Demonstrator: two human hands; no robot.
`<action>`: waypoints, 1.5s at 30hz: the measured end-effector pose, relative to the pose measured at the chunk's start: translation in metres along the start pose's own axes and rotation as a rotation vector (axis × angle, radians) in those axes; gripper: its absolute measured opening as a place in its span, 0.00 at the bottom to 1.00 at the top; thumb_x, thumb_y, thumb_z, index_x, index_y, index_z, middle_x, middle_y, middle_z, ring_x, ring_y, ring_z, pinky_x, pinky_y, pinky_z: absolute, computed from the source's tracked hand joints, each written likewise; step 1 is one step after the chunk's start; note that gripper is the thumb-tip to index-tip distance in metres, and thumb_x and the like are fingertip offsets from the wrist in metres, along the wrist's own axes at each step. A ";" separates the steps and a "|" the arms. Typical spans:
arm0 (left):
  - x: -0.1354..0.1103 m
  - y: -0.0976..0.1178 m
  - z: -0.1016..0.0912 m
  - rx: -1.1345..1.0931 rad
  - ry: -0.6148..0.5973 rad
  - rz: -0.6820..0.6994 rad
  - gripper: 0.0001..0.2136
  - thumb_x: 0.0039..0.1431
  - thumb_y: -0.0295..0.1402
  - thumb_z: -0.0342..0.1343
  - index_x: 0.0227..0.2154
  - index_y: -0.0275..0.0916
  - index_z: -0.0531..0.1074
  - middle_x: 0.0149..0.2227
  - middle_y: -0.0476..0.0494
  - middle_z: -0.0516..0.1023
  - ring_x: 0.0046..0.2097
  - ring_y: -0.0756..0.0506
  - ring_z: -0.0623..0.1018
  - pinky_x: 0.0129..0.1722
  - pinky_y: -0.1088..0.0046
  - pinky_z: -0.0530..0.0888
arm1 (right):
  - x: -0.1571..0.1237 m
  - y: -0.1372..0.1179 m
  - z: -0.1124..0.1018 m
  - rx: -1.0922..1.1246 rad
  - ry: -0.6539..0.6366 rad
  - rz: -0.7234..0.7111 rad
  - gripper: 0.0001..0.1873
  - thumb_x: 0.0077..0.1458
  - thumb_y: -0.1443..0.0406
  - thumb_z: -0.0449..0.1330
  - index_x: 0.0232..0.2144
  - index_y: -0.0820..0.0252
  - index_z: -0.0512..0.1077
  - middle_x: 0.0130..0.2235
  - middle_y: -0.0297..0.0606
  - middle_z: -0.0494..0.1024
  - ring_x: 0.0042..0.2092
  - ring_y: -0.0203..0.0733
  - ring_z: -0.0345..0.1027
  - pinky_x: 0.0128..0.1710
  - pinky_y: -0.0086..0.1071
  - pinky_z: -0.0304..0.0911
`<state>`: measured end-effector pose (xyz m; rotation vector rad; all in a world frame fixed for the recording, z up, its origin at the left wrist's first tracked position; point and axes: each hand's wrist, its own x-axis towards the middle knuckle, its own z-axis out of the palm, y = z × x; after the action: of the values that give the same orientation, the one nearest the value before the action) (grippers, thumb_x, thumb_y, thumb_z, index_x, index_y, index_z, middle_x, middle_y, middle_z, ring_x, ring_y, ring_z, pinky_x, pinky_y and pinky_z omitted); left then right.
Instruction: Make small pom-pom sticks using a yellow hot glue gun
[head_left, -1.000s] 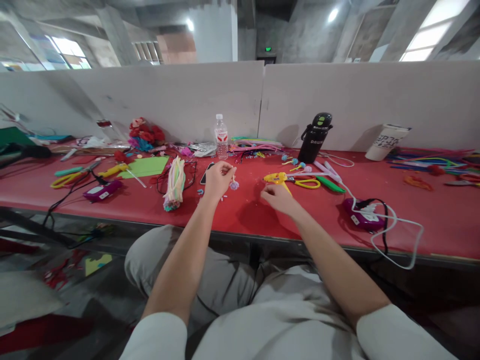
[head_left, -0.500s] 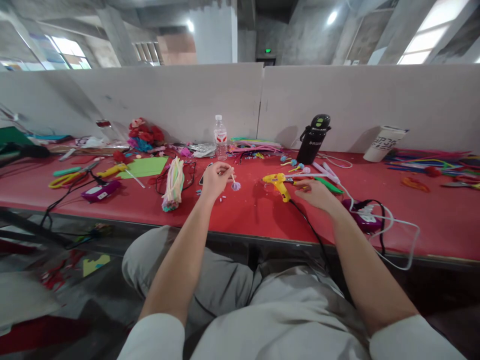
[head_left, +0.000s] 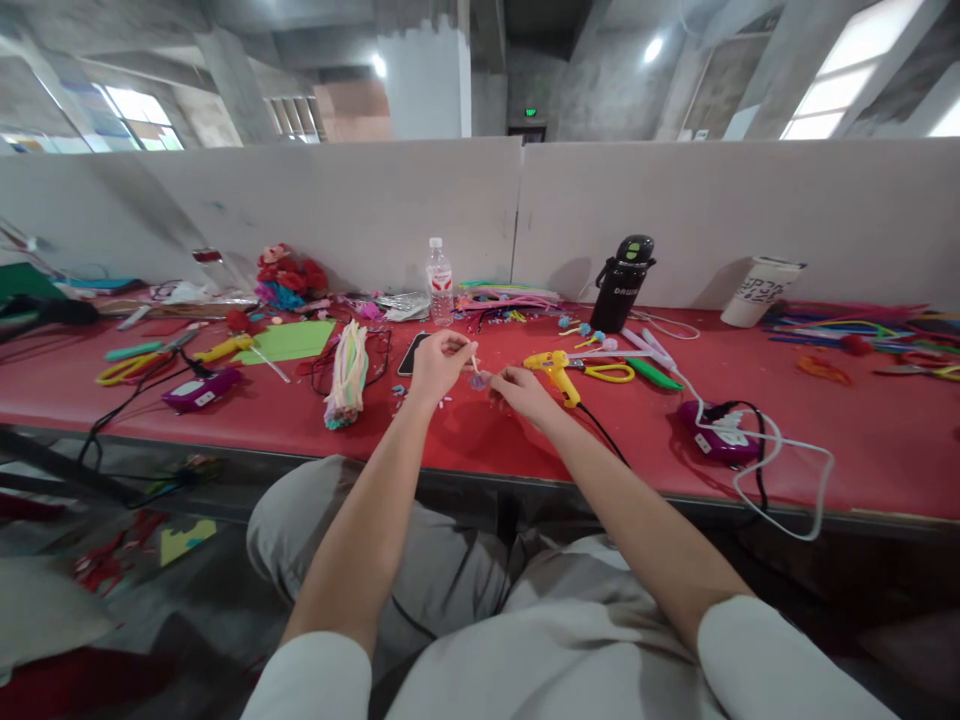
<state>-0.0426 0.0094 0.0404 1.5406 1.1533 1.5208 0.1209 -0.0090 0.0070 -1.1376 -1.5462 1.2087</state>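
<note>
Left of the yellow plastic glue gun (head_left: pixel 553 370), our left hand (head_left: pixel 441 366) pinches the thin pale stem (head_left: pixel 474 361) of a small rounded purple piece (head_left: pixel 478 382). Our right hand (head_left: pixel 527 396) nears it; we cannot tell its grip. We'd best steady the stem, touching lightly.

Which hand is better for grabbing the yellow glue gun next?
Probably the right hand: it's closer to the yellow glue gun. The left hand is farther away, holding a small purple piece by its stem.

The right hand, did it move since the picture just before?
Yes, leftward: the right hand was right of the yellow glue gun; now it reaches left of it, near the small purple piece.
</note>
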 end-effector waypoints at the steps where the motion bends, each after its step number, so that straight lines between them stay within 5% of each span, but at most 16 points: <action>1: 0.000 0.000 0.000 0.000 -0.001 -0.001 0.11 0.49 0.39 0.65 0.29 0.36 0.72 0.27 0.45 0.76 0.28 0.46 0.80 0.29 0.68 0.80 | 0.004 0.002 0.003 0.060 0.001 0.016 0.22 0.49 0.48 0.63 0.22 0.58 0.64 0.24 0.36 0.74 0.24 0.35 0.65 0.24 0.30 0.60; 14: 0.000 -0.001 0.003 -0.052 -0.041 -0.019 0.12 0.50 0.39 0.65 0.29 0.35 0.71 0.27 0.45 0.76 0.28 0.46 0.80 0.31 0.66 0.81 | 0.001 0.006 0.004 0.302 0.016 -0.071 0.26 0.40 0.48 0.69 0.20 0.57 0.60 0.22 0.31 0.72 0.24 0.34 0.64 0.27 0.30 0.61; 20: 0.000 -0.003 0.001 -0.073 -0.002 -0.037 0.12 0.49 0.39 0.65 0.29 0.36 0.71 0.27 0.46 0.76 0.28 0.47 0.79 0.31 0.66 0.81 | -0.004 0.000 0.002 0.439 -0.011 -0.001 0.24 0.41 0.47 0.68 0.21 0.59 0.65 0.23 0.33 0.72 0.25 0.33 0.64 0.28 0.29 0.62; 31: -0.001 -0.001 0.001 -0.064 -0.013 -0.019 0.13 0.49 0.40 0.65 0.30 0.36 0.71 0.27 0.46 0.77 0.30 0.45 0.80 0.31 0.67 0.80 | -0.005 0.004 0.002 0.321 0.020 -0.036 0.24 0.39 0.48 0.68 0.22 0.57 0.62 0.23 0.31 0.69 0.24 0.33 0.62 0.26 0.29 0.58; 34: 0.000 -0.001 -0.003 -0.024 0.003 -0.008 0.13 0.49 0.40 0.65 0.30 0.36 0.71 0.28 0.44 0.78 0.30 0.45 0.80 0.30 0.69 0.79 | -0.022 0.000 -0.023 0.135 -0.017 -0.045 0.24 0.47 0.44 0.61 0.24 0.57 0.65 0.22 0.32 0.68 0.24 0.34 0.60 0.25 0.30 0.56; 36: 0.001 0.000 -0.005 -0.009 0.012 -0.002 0.12 0.49 0.39 0.65 0.30 0.36 0.71 0.28 0.43 0.79 0.29 0.45 0.80 0.29 0.70 0.79 | -0.035 -0.003 -0.052 -0.180 -0.038 -0.097 0.26 0.53 0.43 0.55 0.22 0.58 0.67 0.20 0.32 0.66 0.23 0.35 0.59 0.25 0.31 0.53; 40: 0.002 0.002 -0.006 0.000 0.029 -0.006 0.11 0.49 0.37 0.64 0.29 0.36 0.71 0.27 0.43 0.79 0.28 0.46 0.80 0.27 0.72 0.78 | -0.044 0.000 -0.111 -0.816 0.299 -0.053 0.29 0.48 0.40 0.58 0.17 0.58 0.65 0.20 0.35 0.67 0.24 0.38 0.60 0.25 0.32 0.48; 45: 0.001 -0.001 -0.005 -0.016 0.053 -0.040 0.16 0.46 0.36 0.66 0.39 0.36 0.74 0.28 0.45 0.79 0.30 0.45 0.81 0.29 0.69 0.79 | -0.009 0.016 -0.126 -0.940 0.223 -0.015 0.25 0.43 0.43 0.64 0.29 0.59 0.72 0.31 0.42 0.77 0.32 0.44 0.69 0.28 0.31 0.54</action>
<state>-0.0474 0.0104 0.0407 1.4662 1.1922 1.5488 0.2470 0.0112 0.0127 -1.7548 -1.9805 0.2651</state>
